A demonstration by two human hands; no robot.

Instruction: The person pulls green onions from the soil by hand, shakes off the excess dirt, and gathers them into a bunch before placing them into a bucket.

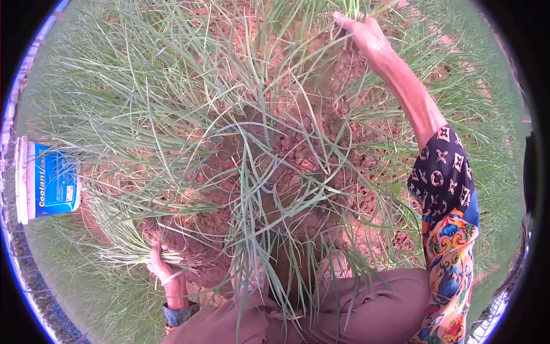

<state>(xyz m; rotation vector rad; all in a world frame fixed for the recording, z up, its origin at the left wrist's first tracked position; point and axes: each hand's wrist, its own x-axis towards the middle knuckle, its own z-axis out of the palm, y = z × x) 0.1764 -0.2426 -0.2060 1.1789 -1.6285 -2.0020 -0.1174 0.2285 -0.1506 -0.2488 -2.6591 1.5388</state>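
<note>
My left hand (160,264), low on the left, is closed round a bunch of green onions (129,247). Their roots and pale ends point right, towards bare soil, and the long leaves trail up and to the left. At the top right, my right arm stretches out, and my right hand (369,35) is closed on pale green onion stems (350,8) at the upper edge of the view. Loose long leaves (252,189) hang across the middle, over the soil and my knees.
A white bucket with a blue "Coolant" label (54,180) lies sideways in this view at the far left. Dense green onion plants (114,97) grow on both sides. Reddish, clumpy soil (295,143) shows between them. My legs in brown trousers (366,304) fill the bottom.
</note>
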